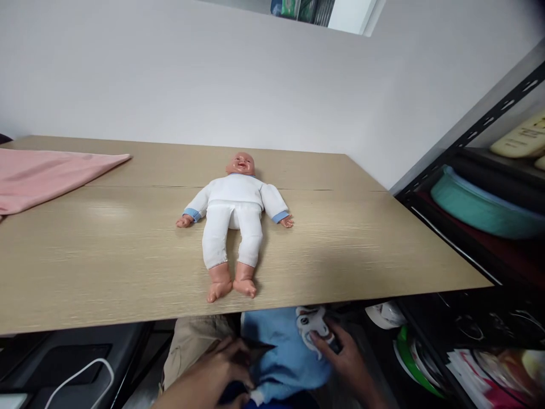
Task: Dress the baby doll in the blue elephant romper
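Single head-worn camera looks forward and down across the bench toward the pale wall; hands appear close, at lower frame edge.

The bench at middle has smooth, faintly shiny wood grain. The doll head looks glossy plastic; the doll suit is matt cloth. The blue garment, lower centre, is also cloth.

Light wood-grain table, seam running across its top. Doll in white outfit, blue cuffs, lies face-up mid-table, head toward far edge, bare feet near front edge. Pink cloth lies at left end, well apart.
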Demonstrator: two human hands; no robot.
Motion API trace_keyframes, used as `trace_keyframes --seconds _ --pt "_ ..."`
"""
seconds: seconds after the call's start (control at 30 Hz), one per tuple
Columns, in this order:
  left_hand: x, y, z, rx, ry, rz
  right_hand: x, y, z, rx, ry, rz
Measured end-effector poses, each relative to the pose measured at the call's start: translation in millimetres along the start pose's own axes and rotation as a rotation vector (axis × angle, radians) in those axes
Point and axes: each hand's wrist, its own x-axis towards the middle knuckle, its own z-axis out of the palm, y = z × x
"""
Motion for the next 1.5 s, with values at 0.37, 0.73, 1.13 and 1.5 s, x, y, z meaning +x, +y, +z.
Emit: trace_keyframes --seconds 0.37,0.73,1.13,1.5 --pt "-22.8 88.9 -100.8 -0.008 0.295 0.492 7.4 -204.9 -34.9 -0.329 -0.628 -1.104" --pt "-25.4 87.5 -139.7 -0.099 0.399 0.421 43.2 -232.3 -17.6 -0.255 -0.341 -1.229" --pt "-38.8 88.3 -146.4 0.524 0.765 0.649 37.8 -234.1 -10.3 -0.377 -0.213 -1.416" --pt "-32.0 91.6 -135.6 0.219 0.620 0.369 41.4 -228.9 0.4 -0.106 -0.452 -1.126"
